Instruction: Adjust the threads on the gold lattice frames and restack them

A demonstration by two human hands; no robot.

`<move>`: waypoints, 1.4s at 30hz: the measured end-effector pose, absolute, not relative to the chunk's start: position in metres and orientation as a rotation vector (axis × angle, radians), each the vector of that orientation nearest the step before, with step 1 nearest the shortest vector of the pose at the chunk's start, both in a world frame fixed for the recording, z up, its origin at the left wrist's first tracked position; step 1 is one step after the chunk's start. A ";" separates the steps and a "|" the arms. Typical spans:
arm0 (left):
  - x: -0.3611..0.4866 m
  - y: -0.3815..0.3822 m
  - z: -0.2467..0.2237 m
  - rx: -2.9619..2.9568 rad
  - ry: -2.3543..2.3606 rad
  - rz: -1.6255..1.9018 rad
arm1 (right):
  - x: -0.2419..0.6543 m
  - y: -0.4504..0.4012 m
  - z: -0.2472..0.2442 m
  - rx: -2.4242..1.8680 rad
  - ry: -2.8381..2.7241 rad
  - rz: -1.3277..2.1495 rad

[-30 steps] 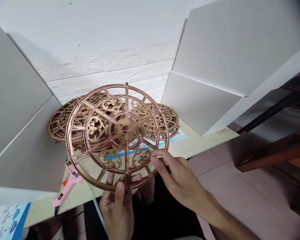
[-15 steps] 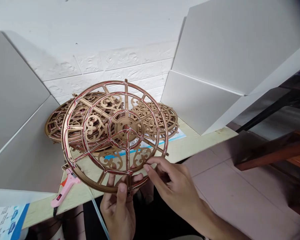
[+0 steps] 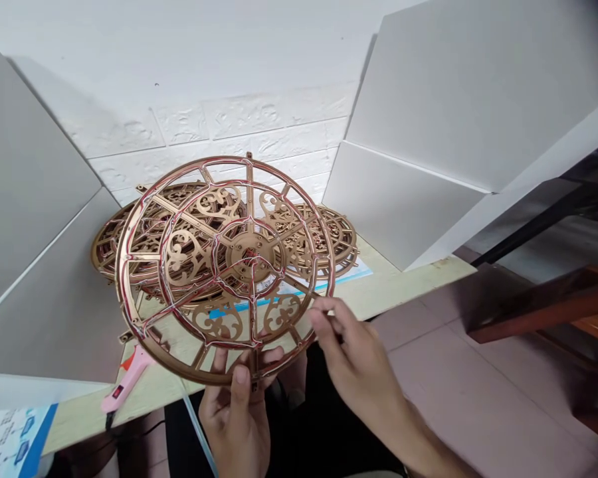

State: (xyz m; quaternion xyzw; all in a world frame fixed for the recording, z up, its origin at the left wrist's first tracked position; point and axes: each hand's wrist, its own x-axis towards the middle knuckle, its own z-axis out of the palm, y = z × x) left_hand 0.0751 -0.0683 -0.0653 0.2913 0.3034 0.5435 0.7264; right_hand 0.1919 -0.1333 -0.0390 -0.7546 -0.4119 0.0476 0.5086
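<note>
A round gold-coloured lattice frame is held up, tilted, in front of me. It has concentric rings, spokes, scroll ornaments and a central hub, with red and white wires running along its rings and spokes. My left hand grips the lower rim, thumb in front and fingers behind. Beside the lower right rim, my right hand has its thumb and forefinger pinched together; whether a wire is between them is hidden.
Similar gold frames are stacked behind at left, and smaller ones at right. A pink glue gun lies on the narrow pale table. Grey panels stand at both sides. A blue-white sheet is at lower left.
My right hand has moved right and slightly up along the rim. The frame has shifted a little left in view, with my left hand still gripping its lower rim.
</note>
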 end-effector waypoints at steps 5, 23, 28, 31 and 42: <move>0.074 -0.065 -0.065 0.604 0.657 1.167 | 0.221 -0.145 -0.038 -1.734 -0.788 -0.022; 0.068 -0.060 -0.081 0.522 0.601 0.936 | 0.233 -0.159 -0.046 -1.574 -0.768 -0.402; 0.071 -0.066 -0.085 0.580 0.583 0.929 | 0.232 -0.158 -0.029 -1.611 -1.076 -0.530; 0.076 -0.076 -0.077 0.546 0.611 0.954 | 0.231 -0.152 -0.019 -1.609 -1.308 -0.579; 0.076 -0.081 -0.079 0.653 0.627 0.954 | 0.246 -0.151 -0.017 -1.613 -1.698 -0.638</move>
